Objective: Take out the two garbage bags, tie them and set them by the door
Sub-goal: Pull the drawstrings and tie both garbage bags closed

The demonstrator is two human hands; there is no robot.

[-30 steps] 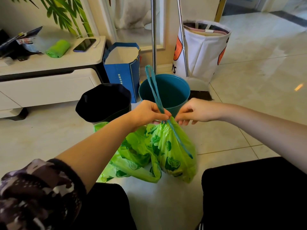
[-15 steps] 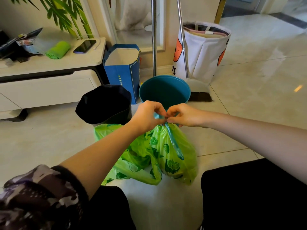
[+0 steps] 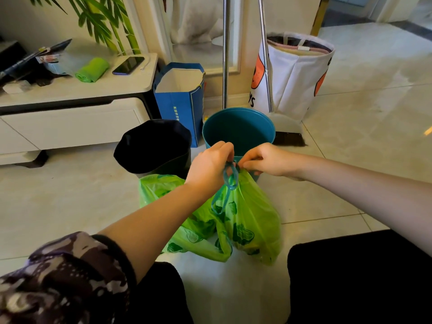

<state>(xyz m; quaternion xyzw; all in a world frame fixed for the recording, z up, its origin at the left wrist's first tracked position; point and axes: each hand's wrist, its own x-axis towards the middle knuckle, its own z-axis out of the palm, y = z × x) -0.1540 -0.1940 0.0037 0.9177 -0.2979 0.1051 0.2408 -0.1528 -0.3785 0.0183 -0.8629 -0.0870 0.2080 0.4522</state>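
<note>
Two green printed garbage bags stand on the tiled floor between my knees. The right bag (image 3: 251,220) is gathered at its neck, where a blue drawstring (image 3: 228,181) forms small loops. My left hand (image 3: 210,168) pinches the drawstring from the left and my right hand (image 3: 266,161) pinches it from the right, fingertips almost touching. The left bag (image 3: 163,185) slumps partly behind my left forearm, its mouth hidden. Behind them stand an empty teal bin (image 3: 238,127) and a bin with a black liner (image 3: 154,146).
A blue paper bag (image 3: 178,99) leans by the wall. A white fabric basket (image 3: 294,73), a broom (image 3: 288,134) and a metal pole (image 3: 225,54) stand at the back. A low white cabinet (image 3: 70,118) on the left carries a phone and a green roll.
The long drawstring loop that stood up from my left hand is now pulled down into small loops at the bag's neck. My hands have come together over the knot.
</note>
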